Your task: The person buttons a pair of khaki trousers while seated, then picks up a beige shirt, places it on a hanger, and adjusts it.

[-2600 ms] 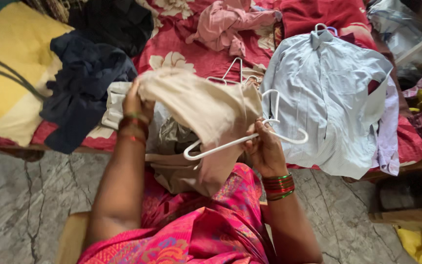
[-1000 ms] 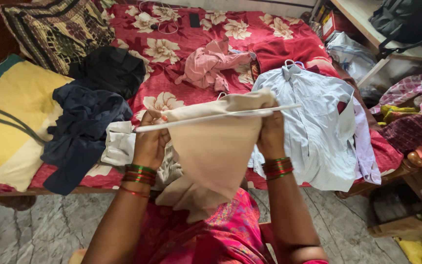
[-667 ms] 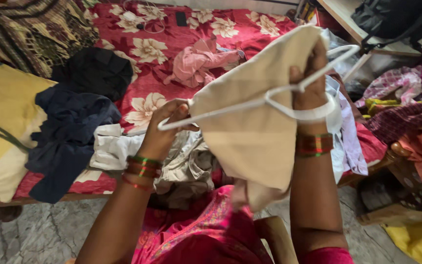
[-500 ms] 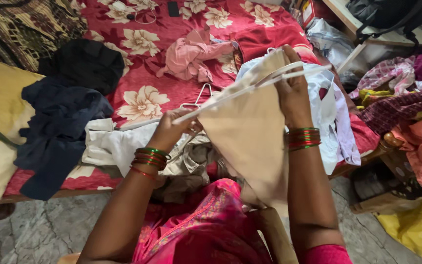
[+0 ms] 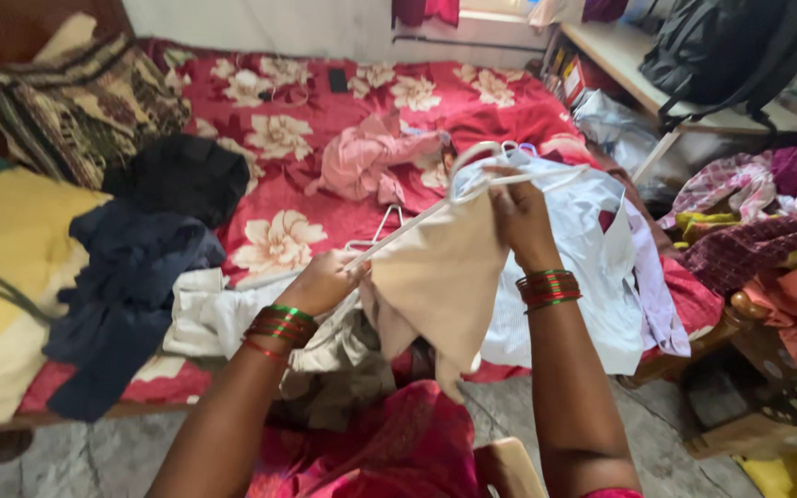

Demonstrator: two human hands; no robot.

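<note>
A beige cloth garment [image 5: 440, 281] hangs folded over a thin white plastic hanger [image 5: 435, 212], held up in the air above the near edge of the bed, in front of the person's chest. The hanger's long axis slopes from lower left to upper right. The left hand [image 5: 325, 281] is closed on the hanger's lower left end, fingers curled round it and a fold of the beige cloth. The right hand [image 5: 520, 217] pinches the higher right end, near the hook, thumb and fingers pressed together on the bar and the cloth's top edge. The cloth drops between the two hands, its loose end hanging down toward the lap in pink patterned fabric [image 5: 389, 447]. Each hand is at one end, so neither is nearer to the garment's middle.

Just behind the right hand, farther and to the right, a pale blue striped shirt [image 5: 592, 267] lies on another hanger on the red bed sheet with cream flowers [image 5: 279, 184]. A spare white hanger [image 5: 375, 235] lies on the sheet behind the left hand. To the left lie a dark navy garment [image 5: 131, 286], a black garment [image 5: 186, 175] and a crumpled white cloth [image 5: 209, 309]; a pink garment [image 5: 366, 161] lies farther back. No basket or box shows its contents; a shelf at far right carries a black bag [image 5: 712, 46].
</note>
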